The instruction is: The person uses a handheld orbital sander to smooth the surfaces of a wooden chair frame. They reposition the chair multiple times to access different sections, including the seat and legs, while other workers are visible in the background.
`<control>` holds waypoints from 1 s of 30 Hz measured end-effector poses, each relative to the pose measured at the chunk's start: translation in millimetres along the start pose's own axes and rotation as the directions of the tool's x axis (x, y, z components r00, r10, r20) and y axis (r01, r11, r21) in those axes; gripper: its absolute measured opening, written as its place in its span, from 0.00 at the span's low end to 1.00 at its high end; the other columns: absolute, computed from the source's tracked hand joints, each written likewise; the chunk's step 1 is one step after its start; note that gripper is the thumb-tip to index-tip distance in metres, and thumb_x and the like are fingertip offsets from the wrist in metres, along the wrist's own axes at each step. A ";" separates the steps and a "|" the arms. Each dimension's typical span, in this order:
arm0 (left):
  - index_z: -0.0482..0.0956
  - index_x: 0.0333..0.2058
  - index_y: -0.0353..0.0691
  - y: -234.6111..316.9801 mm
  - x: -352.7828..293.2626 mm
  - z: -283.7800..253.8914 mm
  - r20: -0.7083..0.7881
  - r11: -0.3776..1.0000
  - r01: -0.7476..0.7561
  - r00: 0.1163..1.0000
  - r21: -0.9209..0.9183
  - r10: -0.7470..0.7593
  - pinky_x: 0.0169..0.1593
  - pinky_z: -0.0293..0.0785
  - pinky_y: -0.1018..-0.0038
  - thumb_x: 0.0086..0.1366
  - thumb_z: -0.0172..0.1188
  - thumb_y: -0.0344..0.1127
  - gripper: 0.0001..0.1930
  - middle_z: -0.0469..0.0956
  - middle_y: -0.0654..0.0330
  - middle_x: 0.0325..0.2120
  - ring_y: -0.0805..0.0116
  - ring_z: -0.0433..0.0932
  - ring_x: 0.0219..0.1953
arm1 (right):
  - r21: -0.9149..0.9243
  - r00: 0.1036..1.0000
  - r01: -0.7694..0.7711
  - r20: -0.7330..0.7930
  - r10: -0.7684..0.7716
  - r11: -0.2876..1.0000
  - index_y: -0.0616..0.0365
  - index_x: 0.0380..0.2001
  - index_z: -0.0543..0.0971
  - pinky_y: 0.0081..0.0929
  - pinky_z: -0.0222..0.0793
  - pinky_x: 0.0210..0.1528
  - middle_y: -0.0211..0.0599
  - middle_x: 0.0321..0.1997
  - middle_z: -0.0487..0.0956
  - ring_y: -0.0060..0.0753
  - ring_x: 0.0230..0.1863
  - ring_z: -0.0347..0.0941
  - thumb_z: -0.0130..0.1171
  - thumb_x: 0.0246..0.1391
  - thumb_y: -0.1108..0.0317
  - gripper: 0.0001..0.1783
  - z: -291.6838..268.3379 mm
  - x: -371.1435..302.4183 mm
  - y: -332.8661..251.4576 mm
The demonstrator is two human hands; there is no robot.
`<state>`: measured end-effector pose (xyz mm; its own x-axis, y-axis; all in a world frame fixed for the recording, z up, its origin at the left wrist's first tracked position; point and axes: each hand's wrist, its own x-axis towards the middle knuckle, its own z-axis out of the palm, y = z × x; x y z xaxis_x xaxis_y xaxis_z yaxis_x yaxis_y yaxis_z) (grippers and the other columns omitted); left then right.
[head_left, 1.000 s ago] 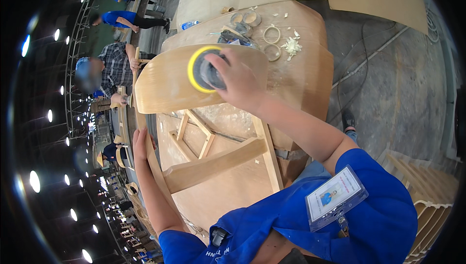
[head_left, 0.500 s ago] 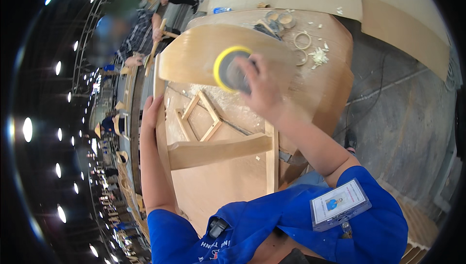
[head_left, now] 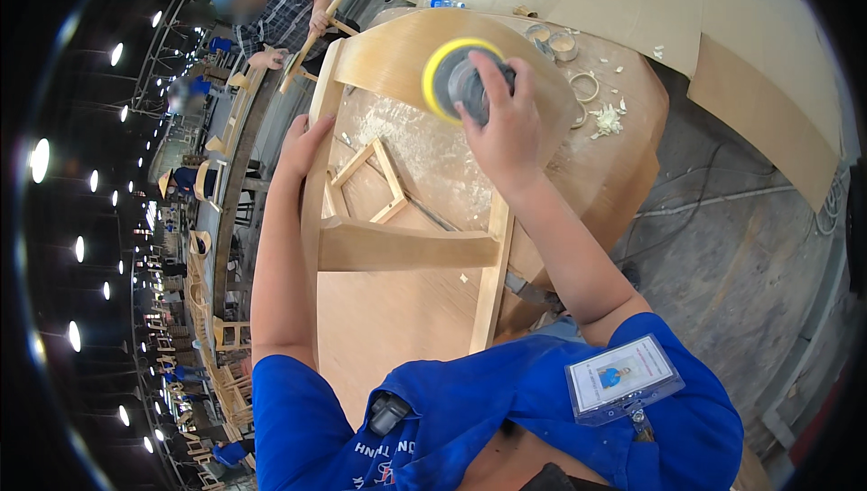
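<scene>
Near the top centre of the frame the right hand (head_left: 506,121) lies over a round sander (head_left: 456,80) with a yellow-rimmed disc, its grip pressed together around the grey body of the tool, fingers curled over the top. The disc sits flat against the curved back panel (head_left: 388,53) of an unfinished wooden chair frame (head_left: 406,247), which lies tipped on a round wooden table (head_left: 614,175) in the upper middle of the picture. Left of centre, the left hand (head_left: 302,143) has its grip closed on the frame's left upright (head_left: 316,193), thumb and fingers wrapped round the pale rail just below the back panel. Between the two forearms a cross rail (head_left: 406,247) runs across the frame, and above it a small wooden square frame (head_left: 370,184) lies on the sawdust-covered tabletop. To the right of the sander, near the table's far edge, sit rolls of tape (head_left: 553,42), a thin ring (head_left: 584,86) and a scatter of wood shavings (head_left: 607,121). Large sheets of cardboard (head_left: 632,3) cover the floor at the upper right. At the upper left another person in a checked shirt (head_left: 284,21) holds a wooden piece, well apart from the chair. The person's blue shirt (head_left: 506,410) and a clipped badge (head_left: 623,378) fill the lower edge.
</scene>
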<state>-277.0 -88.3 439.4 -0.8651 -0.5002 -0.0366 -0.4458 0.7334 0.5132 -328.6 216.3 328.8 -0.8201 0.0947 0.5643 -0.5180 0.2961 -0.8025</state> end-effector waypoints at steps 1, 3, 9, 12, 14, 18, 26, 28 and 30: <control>0.75 0.46 0.32 0.7 -0.3 0.2 0.003 1.000 -0.013 1.000 -0.007 0.013 0.39 0.71 0.75 0.62 0.60 0.52 0.26 0.79 0.57 0.35 0.71 0.76 0.34 | 0.020 1.000 -0.014 -0.007 0.014 1.000 0.34 0.60 0.66 0.44 0.74 0.49 0.44 0.58 0.62 0.55 0.52 0.71 0.70 0.42 0.71 0.41 -0.2 6.4 0.7; 0.75 0.46 0.32 2.7 1.9 1.4 -0.026 1.000 0.004 1.000 0.020 -0.003 0.39 0.71 0.74 0.61 0.60 0.52 0.26 0.79 0.56 0.35 0.71 0.76 0.34 | 0.027 0.997 -0.076 -0.016 0.076 0.997 0.34 0.60 0.66 0.44 0.74 0.49 0.44 0.57 0.62 0.55 0.51 0.71 0.70 0.41 0.72 0.41 -0.8 18.1 2.1; 0.75 0.46 0.32 2.9 2.2 3.9 -0.023 1.000 -0.014 1.000 0.016 0.014 0.39 0.72 0.74 0.60 0.61 0.52 0.27 0.80 0.55 0.34 0.70 0.77 0.33 | 0.002 0.999 -0.040 0.023 0.040 0.999 0.35 0.59 0.66 0.45 0.74 0.48 0.45 0.57 0.62 0.55 0.50 0.72 0.71 0.41 0.71 0.40 0.1 7.3 -10.0; 0.75 0.46 0.31 3.6 3.8 5.5 -0.029 0.999 -0.014 0.999 0.033 0.015 0.38 0.72 0.73 0.60 0.61 0.53 0.28 0.80 0.54 0.34 0.69 0.77 0.33 | 0.007 1.000 -0.014 0.024 0.014 1.000 0.35 0.59 0.66 0.45 0.74 0.48 0.44 0.57 0.62 0.55 0.50 0.73 0.71 0.43 0.70 0.39 2.2 6.5 -15.3; 0.75 0.46 0.31 4.4 5.4 5.6 -0.030 0.999 -0.008 1.000 0.035 0.009 0.38 0.72 0.73 0.60 0.61 0.52 0.28 0.80 0.54 0.34 0.69 0.78 0.33 | -0.003 1.000 -0.015 -0.009 0.015 1.000 0.35 0.58 0.66 0.45 0.74 0.48 0.44 0.57 0.63 0.56 0.50 0.73 0.71 0.43 0.70 0.39 2.6 16.3 -14.6; 0.75 0.47 0.30 4.5 5.8 6.5 -0.029 1.000 -0.003 1.000 0.027 0.004 0.38 0.73 0.73 0.60 0.61 0.52 0.29 0.80 0.53 0.35 0.68 0.78 0.33 | -0.042 0.994 -0.102 -0.031 0.100 0.994 0.36 0.59 0.66 0.43 0.74 0.50 0.45 0.58 0.63 0.53 0.51 0.73 0.71 0.43 0.68 0.39 -0.3 41.2 -8.9; 0.74 0.47 0.30 6.9 7.2 6.4 -0.031 0.998 -0.003 0.999 0.066 0.005 0.39 0.73 0.72 0.59 0.62 0.53 0.30 0.80 0.52 0.36 0.67 0.78 0.33 | -0.045 0.997 -0.007 0.076 0.010 0.999 0.35 0.59 0.67 0.42 0.74 0.49 0.44 0.58 0.64 0.52 0.51 0.73 0.71 0.43 0.67 0.39 1.3 20.7 -21.0; 0.74 0.48 0.30 6.2 7.5 6.8 -0.050 0.997 0.016 0.999 0.069 -0.013 0.39 0.73 0.72 0.59 0.62 0.54 0.30 0.80 0.52 0.36 0.68 0.78 0.34 | -0.042 1.000 -0.007 0.019 0.008 0.999 0.34 0.59 0.67 0.42 0.75 0.49 0.44 0.58 0.64 0.52 0.52 0.73 0.71 0.43 0.67 0.39 2.0 27.2 -16.7; 0.74 0.48 0.31 5.2 7.7 6.6 -0.053 0.998 0.006 0.999 0.066 -0.003 0.40 0.73 0.72 0.59 0.61 0.54 0.30 0.80 0.52 0.36 0.67 0.78 0.34 | -0.054 0.998 -0.057 -0.032 0.055 0.997 0.34 0.59 0.67 0.42 0.75 0.49 0.44 0.57 0.64 0.52 0.52 0.73 0.71 0.43 0.67 0.38 1.3 39.4 -9.6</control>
<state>-287.5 -85.2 436.1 -0.8505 -0.5259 0.0075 -0.4654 0.7591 0.4551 -356.2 215.9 358.5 -0.8393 0.1413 0.5250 -0.4565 0.3414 -0.8216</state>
